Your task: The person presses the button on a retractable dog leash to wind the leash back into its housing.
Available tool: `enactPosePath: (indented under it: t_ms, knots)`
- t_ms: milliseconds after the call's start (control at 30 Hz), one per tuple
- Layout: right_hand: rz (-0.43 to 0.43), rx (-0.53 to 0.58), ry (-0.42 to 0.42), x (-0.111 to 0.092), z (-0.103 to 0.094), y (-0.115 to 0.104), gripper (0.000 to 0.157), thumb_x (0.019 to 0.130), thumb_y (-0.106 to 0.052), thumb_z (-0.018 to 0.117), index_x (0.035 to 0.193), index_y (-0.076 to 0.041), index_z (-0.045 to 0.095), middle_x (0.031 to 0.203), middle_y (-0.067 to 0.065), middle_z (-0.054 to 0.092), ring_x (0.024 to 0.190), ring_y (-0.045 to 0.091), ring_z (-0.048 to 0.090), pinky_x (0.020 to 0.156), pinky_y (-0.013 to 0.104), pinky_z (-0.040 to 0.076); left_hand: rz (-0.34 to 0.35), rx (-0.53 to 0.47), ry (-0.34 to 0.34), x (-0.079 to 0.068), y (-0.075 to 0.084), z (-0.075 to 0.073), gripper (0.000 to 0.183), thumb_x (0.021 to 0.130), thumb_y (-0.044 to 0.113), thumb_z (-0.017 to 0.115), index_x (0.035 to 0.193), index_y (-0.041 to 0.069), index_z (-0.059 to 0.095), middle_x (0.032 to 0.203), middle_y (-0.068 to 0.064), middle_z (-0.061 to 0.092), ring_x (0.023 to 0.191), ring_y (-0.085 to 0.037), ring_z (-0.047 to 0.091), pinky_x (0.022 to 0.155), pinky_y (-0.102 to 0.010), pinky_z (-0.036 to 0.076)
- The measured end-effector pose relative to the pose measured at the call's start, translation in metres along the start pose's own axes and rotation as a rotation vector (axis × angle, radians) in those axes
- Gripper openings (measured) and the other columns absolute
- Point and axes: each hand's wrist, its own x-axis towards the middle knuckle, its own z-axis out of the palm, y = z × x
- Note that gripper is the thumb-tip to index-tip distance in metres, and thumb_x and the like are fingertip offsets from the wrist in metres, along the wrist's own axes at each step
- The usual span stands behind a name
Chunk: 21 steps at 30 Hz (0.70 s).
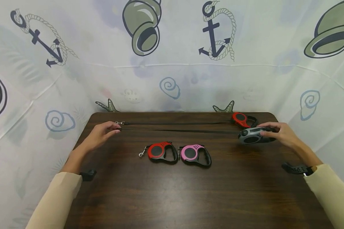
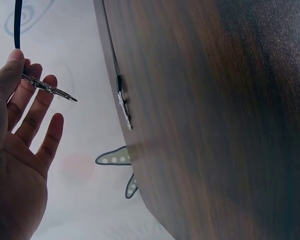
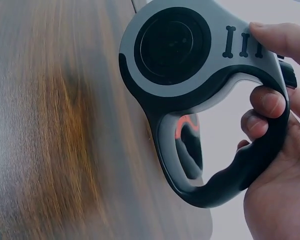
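Note:
My right hand (image 1: 278, 133) grips the loop handle of a grey and black retractable dog leash (image 1: 251, 136), held above the table's right side. In the right wrist view its fingers pass through the loop and the thumb lies on the grey casing (image 3: 172, 85). From it a black strap (image 1: 189, 131) runs taut across to my left hand (image 1: 102, 133), which pinches the strap's end between thumb and fingers. The left wrist view shows the metal clip (image 2: 49, 89) sticking out from that pinch, the other fingers spread.
Behind, a red retractable leash (image 1: 239, 120) lies with its strap drawn out left to a metal clip (image 1: 119, 122). Nearer the middle of the brown table (image 1: 172, 194) lie another red leash (image 1: 157, 150) and a pink leash (image 1: 190, 153). Patterned cloth (image 1: 186, 86) surrounds the table's back and sides.

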Motion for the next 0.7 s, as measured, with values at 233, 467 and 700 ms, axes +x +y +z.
enactPosePath:
  t_ms: [233,467,700]
  knots:
    - [-0.013,-0.012,0.005,0.001,0.004,-0.006,0.034,0.097,-0.017,0.078,0.128,-0.004,0.073,0.093,-0.009,0.068,0.072,0.015,0.054,0.059,0.031,0.041,0.018,0.004,-0.001,0.001,0.005,0.002,0.018,0.094,0.0,0.077,0.112,0.003,0.075,0.104,-0.01,0.076,0.093,-0.016,0.066,0.078,-0.029,0.053]
    - [-0.011,0.008,-0.001,0.004,0.011,-0.016,0.034,0.097,-0.018,0.078,0.128,-0.004,0.073,0.094,-0.007,0.069,0.073,0.018,0.056,0.061,0.032,0.043,0.024,-0.007,-0.01,0.004,0.012,0.003,0.018,0.095,0.001,0.077,0.112,0.004,0.075,0.105,-0.009,0.076,0.091,-0.017,0.064,0.074,-0.028,0.049]
    - [-0.018,0.023,-0.009,0.006,0.02,-0.025,0.035,0.097,-0.018,0.078,0.13,-0.004,0.072,0.096,-0.004,0.069,0.072,0.015,0.055,0.061,0.03,0.043,0.027,-0.019,-0.03,0.008,0.017,0.007,0.019,0.094,0.0,0.078,0.112,0.004,0.075,0.107,-0.009,0.077,0.096,-0.023,0.07,0.078,-0.033,0.053]
